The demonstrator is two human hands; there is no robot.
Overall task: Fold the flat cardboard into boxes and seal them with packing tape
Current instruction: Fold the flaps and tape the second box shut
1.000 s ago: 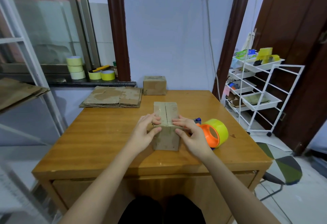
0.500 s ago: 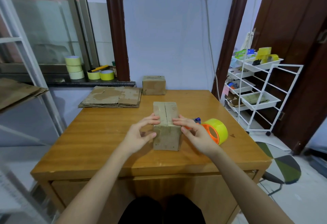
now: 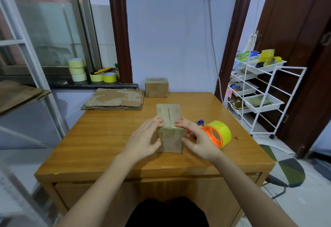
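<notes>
Two hands frame a small folded cardboard box (image 3: 170, 128) at the centre of the frame, on a wooden table (image 3: 100, 137). The left hand (image 3: 145, 139) lies against the box's left side and the right hand (image 3: 195, 137) against its right, fingers straight and spread, fingertips resting on the top flaps, thumbs at the near face. Half a second ago both hands stood slightly off the box; now they press in on it again, closing the two top flaps together. A dark seam still runs down the middle of the top, and no tape can be made out across it, so the box looks folded but probably not yet sealed. The tape dispenser (image 3: 215, 134), orange with a yellow roll, sits just right of the right hand, untouched. Toward the upper left of the table lies a stack of flat cardboard (image 3: 114, 98), with a finished box (image 3: 156, 87) beside it at the far edge. Likely next: reaching for the tape.
</notes>
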